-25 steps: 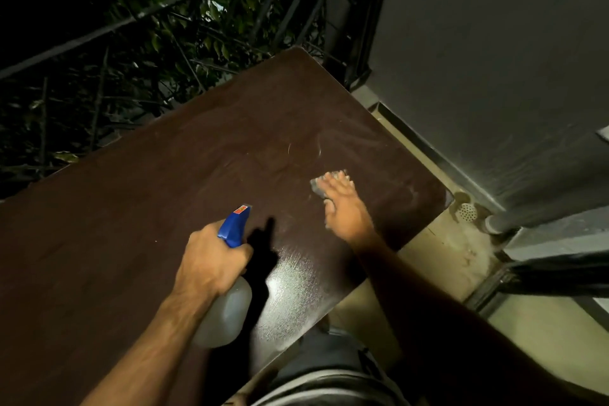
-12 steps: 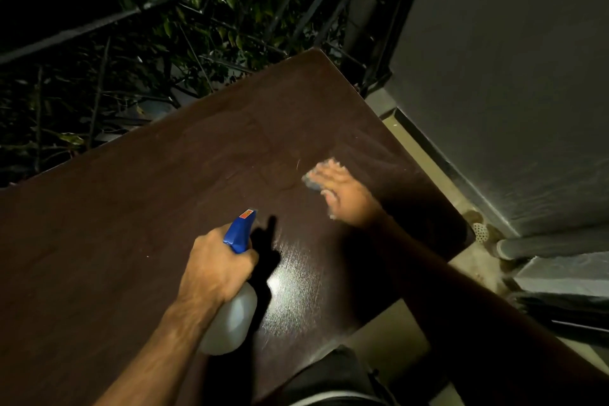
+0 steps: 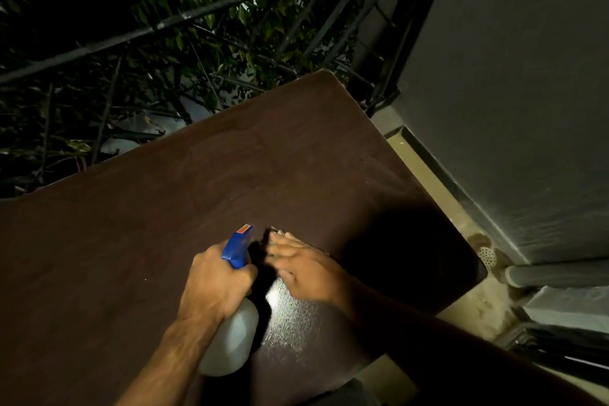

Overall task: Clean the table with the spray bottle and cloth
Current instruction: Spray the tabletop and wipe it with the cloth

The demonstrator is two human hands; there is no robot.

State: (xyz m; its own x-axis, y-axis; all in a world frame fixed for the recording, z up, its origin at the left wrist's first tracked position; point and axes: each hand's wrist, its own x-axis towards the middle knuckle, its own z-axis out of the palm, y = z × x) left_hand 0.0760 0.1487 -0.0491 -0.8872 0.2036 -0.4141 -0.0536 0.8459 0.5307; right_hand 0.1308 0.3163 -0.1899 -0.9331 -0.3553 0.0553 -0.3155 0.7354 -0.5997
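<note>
looks light and easy to swing: spray bottle (image 3: 235, 323), pale see-through plastic body, blue trigger head (image 3: 238, 246) with a small orange nozzle tip. likely a bit slick if wet, rigid enough to squeeze around the neck without buckling. best taken just where it is taken now, high at the neck under the trigger head, with a finger free for the lever. held tilted, nozzle aimed forward across the table (image 3: 131, 241), body hanging back toward the near edge, base probably clear of the surface though hard to tell.

left hand (image 3: 216, 280) clenched around the bottle neck, knuckles up, wrapped tight; whether a finger rests on the trigger cannot be seen from this side.

cloth (image 3: 276, 231) soft and limp by the look of it, only a pale sliver peeking out beyond the fingertips, the rest hidden. needs a flat palm pressing down rather than a pinch, so it drags evenly and does not bunch.

right hand (image 3: 301, 269) spread nearly flat, fingers extended and close together, pressed down on the cloth against the table, just beside the nozzle and its shadow. not gripping, more pinning and pushing.

glossy patch near the bottle, seemingly damp or simply catching the light. dull haze farther out on the brown top, probably still to be wiped.
</note>
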